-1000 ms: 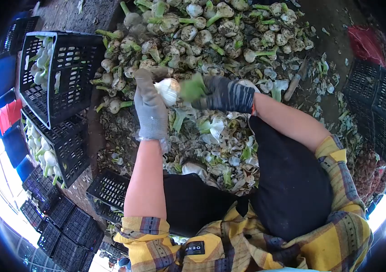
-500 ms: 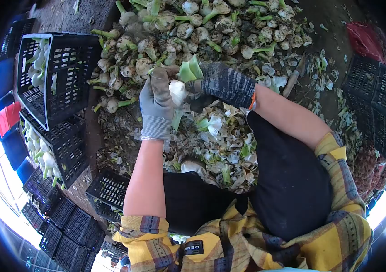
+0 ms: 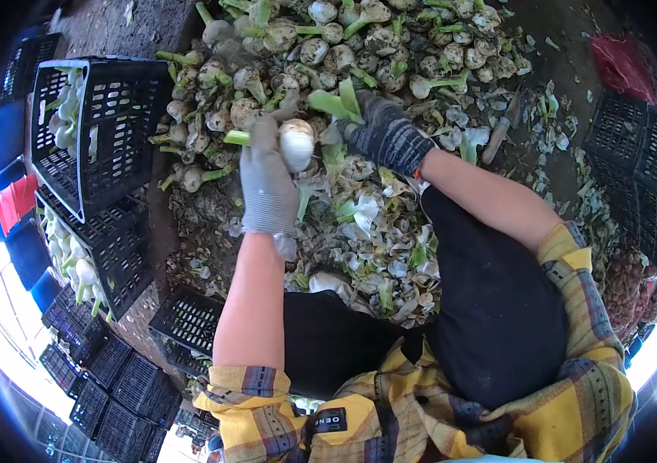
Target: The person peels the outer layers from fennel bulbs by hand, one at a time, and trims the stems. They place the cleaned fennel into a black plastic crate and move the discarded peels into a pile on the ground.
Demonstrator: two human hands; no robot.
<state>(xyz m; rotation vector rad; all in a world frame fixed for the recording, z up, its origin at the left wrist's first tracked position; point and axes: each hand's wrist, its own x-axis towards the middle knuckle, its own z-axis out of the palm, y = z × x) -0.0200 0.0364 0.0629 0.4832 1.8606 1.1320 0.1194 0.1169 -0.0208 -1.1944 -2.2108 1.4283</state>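
Observation:
My left hand (image 3: 265, 174), in a pale grey glove, is closed around a fresh garlic bulb (image 3: 297, 147). The bulb's lower side is white and clean, its top brownish, and a short green stem (image 3: 237, 137) sticks out past my fingers to the left. Just right of it, my right hand (image 3: 384, 135), in a dark patterned knit glove, grips a strip of green garlic leaf (image 3: 337, 103). Its fingertips are partly hidden. Beyond both hands lies a heap of soil-stained garlic bulbs (image 3: 340, 58) with cut green stems.
Peeled skins and leaf scraps (image 3: 367, 224) cover the ground between my knees. A black crate (image 3: 120, 116) at left holds white garlic, above another crate (image 3: 124, 255). A knife-like tool (image 3: 502, 131) lies at right, near stacked black crates (image 3: 633, 154) and a red mesh sack (image 3: 625, 69).
My hands have moved apart. The leaf strip has come away from the bulb in my right hand, and the bulb in my left hand now shows its white side.

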